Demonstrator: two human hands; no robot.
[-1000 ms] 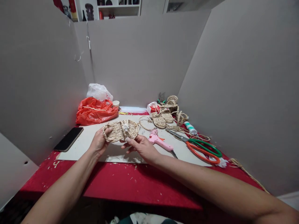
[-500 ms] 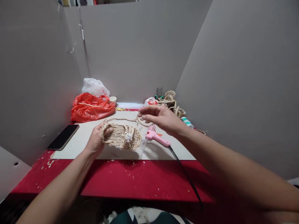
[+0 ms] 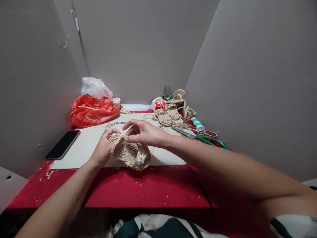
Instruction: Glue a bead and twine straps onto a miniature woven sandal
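Observation:
A small woven straw slipper point(image 3: 123, 153) with a pearl cluster point(image 3: 140, 160) on its strap is held above the white board. My left hand point(image 3: 102, 148) is closed around its heel end. My right hand point(image 3: 142, 132) reaches across to the slipper's upper edge, thumb pressed on the rim and fingers curled. A twisted straw cord point(image 3: 115, 124) arcs behind the slipper between the two hands; its far end is hidden by my right hand. The pink glue gun is out of sight behind my right arm, and only its black cable point(image 3: 200, 181) shows.
On the right lie green-handled scissors point(image 3: 188, 133), finished straw soles point(image 3: 164, 117), coils of straw cord point(image 3: 178, 94) and a green-striped roll point(image 3: 197, 124). At left are a red plastic bag point(image 3: 94, 112), a paper cup point(image 3: 116, 101) and a phone point(image 3: 63, 144). Grey panels enclose the table.
My right hand has moved left and down from holding the cord out, onto the slipper's edge. The slipper has tilted, toe lower. The view has shifted, uncovering scissors and soles.

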